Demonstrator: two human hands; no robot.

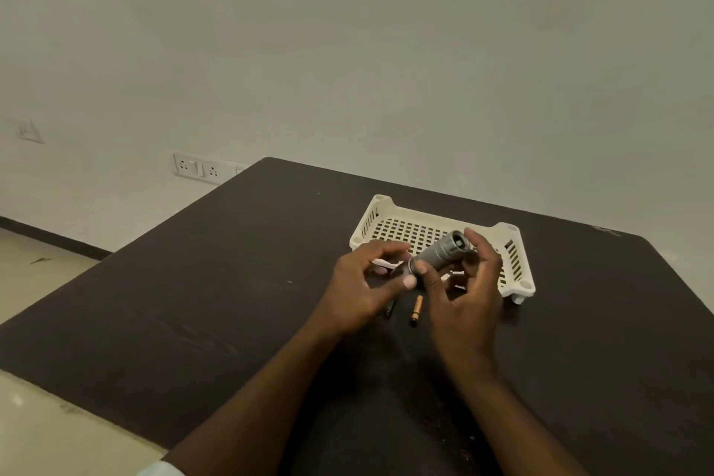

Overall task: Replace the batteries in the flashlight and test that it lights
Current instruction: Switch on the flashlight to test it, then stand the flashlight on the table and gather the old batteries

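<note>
My right hand (465, 294) grips a short grey flashlight (444, 250) above the dark table, its lens end pointing up and to the right. At the flashlight's lower left end my left hand (367, 282) pinches the tail end; whether a cap is in those fingers is hidden. A gold and black battery (416, 310) lies on the table below the hands. A second, dark battery (389, 308) lies just to its left, partly covered by my left hand.
A white slotted plastic basket (514, 263) stands on the dark table (232, 282) right behind the hands. The table's left edge drops to a pale floor. Wall sockets (197, 166) sit on the wall at the left.
</note>
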